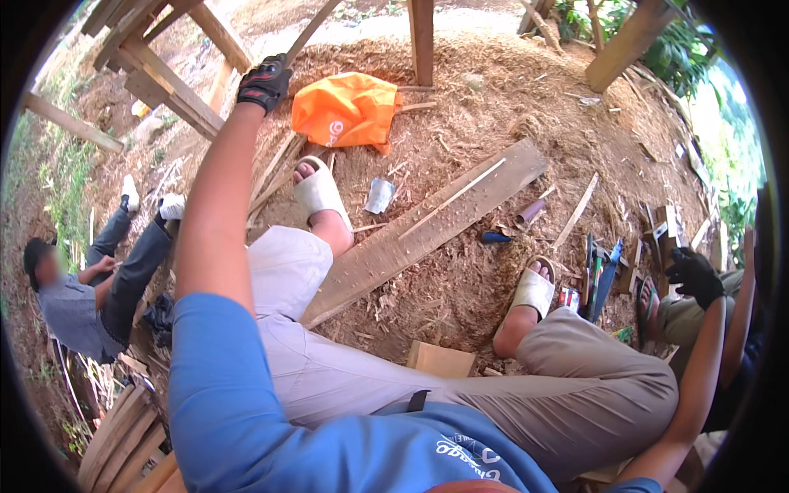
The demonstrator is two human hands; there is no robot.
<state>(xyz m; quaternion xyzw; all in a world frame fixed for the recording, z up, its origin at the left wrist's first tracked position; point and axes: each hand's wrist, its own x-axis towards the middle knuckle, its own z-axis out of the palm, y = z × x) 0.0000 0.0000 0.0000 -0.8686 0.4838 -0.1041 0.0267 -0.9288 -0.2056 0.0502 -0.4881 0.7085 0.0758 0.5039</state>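
Note:
My left hand [265, 84], in a black glove with red marks, is stretched far forward. Its fingers are curled at the lower end of a thin wooden strip [311, 34] that slants up out of view. Just right of that hand an orange bag [347, 108] lies crumpled on the ground. Out to the right is my right hand [697, 278], also in a black glove, with its fingers partly spread and nothing visible in them. Nearest to it are upright wood pieces [667, 232].
A wide plank [427, 226] with a thin stick on it lies between my feet. Hand tools [600, 275], including a blue-bladed one, lie near my right foot. Wooden posts [422, 41] stand ahead. A person [78, 304] sits at left; another person's leg [703, 316] shows at right.

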